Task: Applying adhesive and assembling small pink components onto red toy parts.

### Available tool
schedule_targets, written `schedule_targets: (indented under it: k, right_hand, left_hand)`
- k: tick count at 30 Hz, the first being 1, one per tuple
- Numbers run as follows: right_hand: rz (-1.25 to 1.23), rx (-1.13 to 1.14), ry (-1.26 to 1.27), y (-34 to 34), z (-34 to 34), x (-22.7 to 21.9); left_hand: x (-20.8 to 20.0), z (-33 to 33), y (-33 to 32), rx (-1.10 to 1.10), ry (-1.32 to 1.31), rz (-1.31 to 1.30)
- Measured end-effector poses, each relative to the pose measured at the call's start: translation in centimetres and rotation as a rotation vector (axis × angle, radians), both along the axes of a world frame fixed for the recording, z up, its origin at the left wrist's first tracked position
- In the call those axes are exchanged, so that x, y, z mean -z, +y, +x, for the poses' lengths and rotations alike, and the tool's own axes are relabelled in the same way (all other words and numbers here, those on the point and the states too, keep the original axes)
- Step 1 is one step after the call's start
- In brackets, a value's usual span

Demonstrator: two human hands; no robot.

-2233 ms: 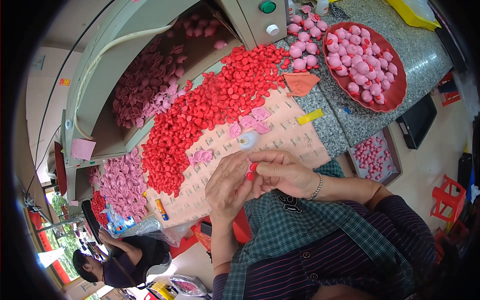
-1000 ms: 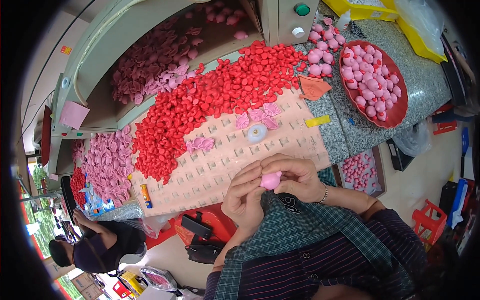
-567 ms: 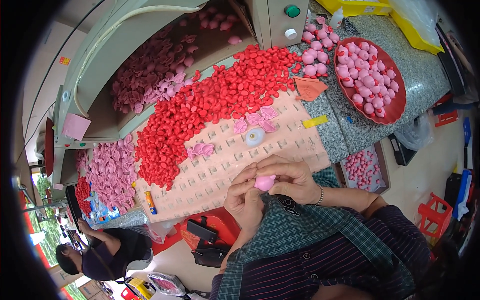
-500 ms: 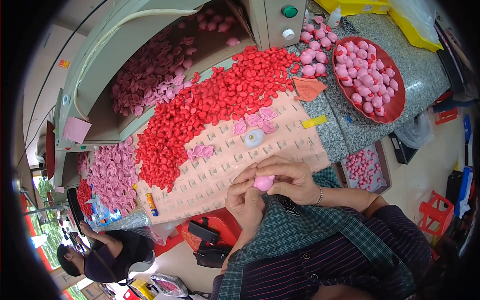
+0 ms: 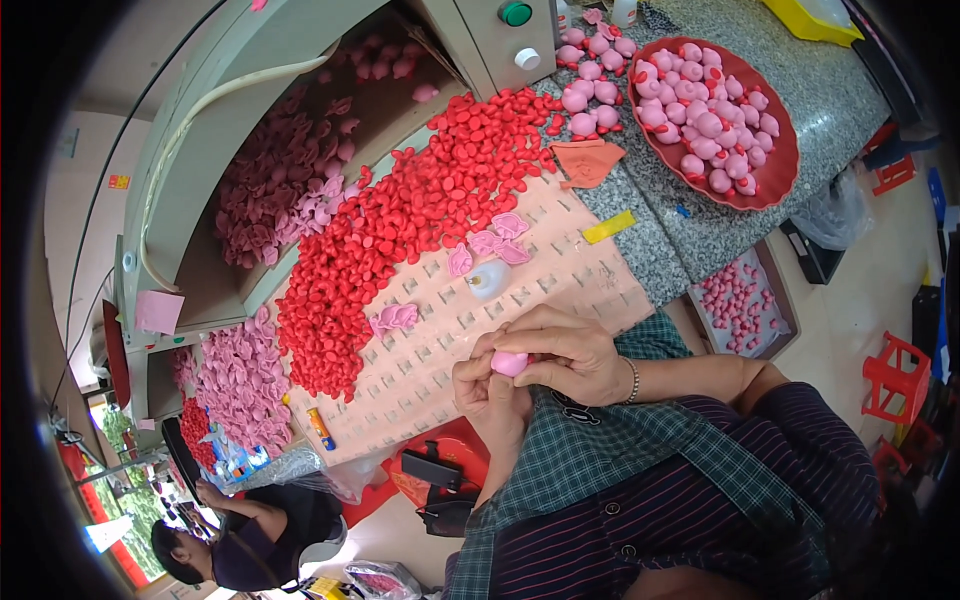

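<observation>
A small round pink rubbery piece (image 5: 508, 364) is pinched between both my hands, just above the near edge of the pink work mat (image 5: 455, 345). My left hand (image 5: 487, 388) grips its left side with thumb and fingers. From the right, my right hand (image 5: 575, 358) closes on it, fingers bent over the top and thumb below. My fingers cover part of the piece. Beyond them on the mat stands a translucent white squeeze bottle (image 5: 489, 281), next to several flat pink moulded pieces (image 5: 490, 243). Another flat pink clump (image 5: 393, 318) lies farther left.
Loose red pieces (image 5: 430, 190) form a long heap along the mat's far side. Pink pieces (image 5: 240, 385) pile up at left. At right, a red bowl (image 5: 790, 175) holds pink figures. An orange scrap (image 5: 585, 162) and yellow strip (image 5: 609, 227) lie nearby. Another person (image 5: 245, 545) sits lower left.
My view has shifted slightly, so the bench and bowl appear moved. The pink piece has turned between my fingers, and its small bumps no longer show. Both hands keep their hold.
</observation>
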State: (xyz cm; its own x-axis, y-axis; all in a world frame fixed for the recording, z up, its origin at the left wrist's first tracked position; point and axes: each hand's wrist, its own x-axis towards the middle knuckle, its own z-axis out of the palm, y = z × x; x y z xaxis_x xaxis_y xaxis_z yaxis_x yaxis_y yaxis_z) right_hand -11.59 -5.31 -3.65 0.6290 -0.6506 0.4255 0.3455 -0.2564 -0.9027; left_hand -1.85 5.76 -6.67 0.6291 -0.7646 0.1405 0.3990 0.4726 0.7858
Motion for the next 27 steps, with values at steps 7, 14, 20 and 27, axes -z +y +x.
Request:
schedule_targets:
  k: [7,14,20,27]
  right_hand:
    - [-0.134,0.011,0.057,0.1,0.6,0.3]
    - [-0.178,0.035,0.065,0.4,0.9,0.6]
    - [-0.175,0.062,0.009,0.5,0.9,1.0]
    - [-0.008,-0.083,-0.005,-0.5,0.9,0.7]
  left_hand:
    - [0.8,0.4,0.6,0.004,0.149,0.078]
    - [0.1,0.1,0.3,-0.026,0.160,0.112]
    - [0.7,0.2,0.4,-0.025,0.118,0.078]
    - [0.1,0.2,0.2,-0.068,0.143,0.124]
